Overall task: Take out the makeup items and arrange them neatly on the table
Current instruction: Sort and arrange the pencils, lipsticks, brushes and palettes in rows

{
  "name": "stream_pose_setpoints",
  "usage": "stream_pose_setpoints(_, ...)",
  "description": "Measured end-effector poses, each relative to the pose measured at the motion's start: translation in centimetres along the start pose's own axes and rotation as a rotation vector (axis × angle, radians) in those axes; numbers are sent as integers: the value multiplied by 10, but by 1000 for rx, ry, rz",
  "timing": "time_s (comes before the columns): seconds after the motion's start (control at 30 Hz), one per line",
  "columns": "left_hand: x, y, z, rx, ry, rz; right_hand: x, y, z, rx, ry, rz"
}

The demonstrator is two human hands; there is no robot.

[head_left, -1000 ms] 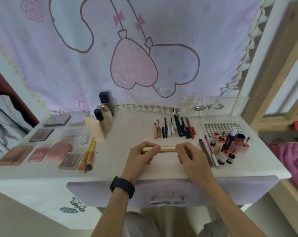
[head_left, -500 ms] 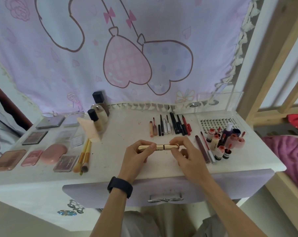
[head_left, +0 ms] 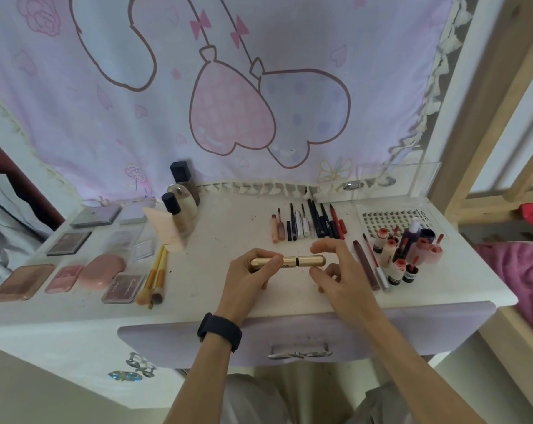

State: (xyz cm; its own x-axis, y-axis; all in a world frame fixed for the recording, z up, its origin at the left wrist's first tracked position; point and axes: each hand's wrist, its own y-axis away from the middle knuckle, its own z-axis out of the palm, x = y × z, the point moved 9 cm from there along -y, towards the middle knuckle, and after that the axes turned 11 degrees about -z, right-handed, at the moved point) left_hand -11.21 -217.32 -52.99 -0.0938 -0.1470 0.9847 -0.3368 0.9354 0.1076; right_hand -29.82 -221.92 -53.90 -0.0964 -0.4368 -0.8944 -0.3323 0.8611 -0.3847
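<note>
Gold tube [head_left: 289, 261] lies level above the table [head_left: 213, 240], between the two hands. Left hand [head_left: 248, 280] grips its left end, with the fingers curled round behind and the thumb pressed across the front. Right hand [head_left: 340, 278] is loosely spread at the tube's right end, forefinger above and thumb below. A gap shows on each side, so it holds nothing. A black band [head_left: 219, 331] rings the left wrist. Just beyond the hands lies a row of pencils [head_left: 308, 223]. Right of the right hand lie two long sticks [head_left: 367, 264], then a cluster of small bottles [head_left: 402, 255]. Left of the left hand lie brushes [head_left: 156, 270], and farther left, compacts [head_left: 101, 270]. Under the wrists is a drawer [head_left: 289, 335].
</note>
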Motion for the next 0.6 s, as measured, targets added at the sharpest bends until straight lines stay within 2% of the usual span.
stream_pose_setpoints(0.2,1,1,-2,-4,22,5,-1,-4,3,-27,150,35)
stream_pose_setpoints(0.43,0,0,-3,8,29,2,-8,-2,-1,-11,-11,-58)
stream_pose_setpoints(0.6,-2,-1,-4,-11,72,-10,-3,-4,2,-16,35,12)
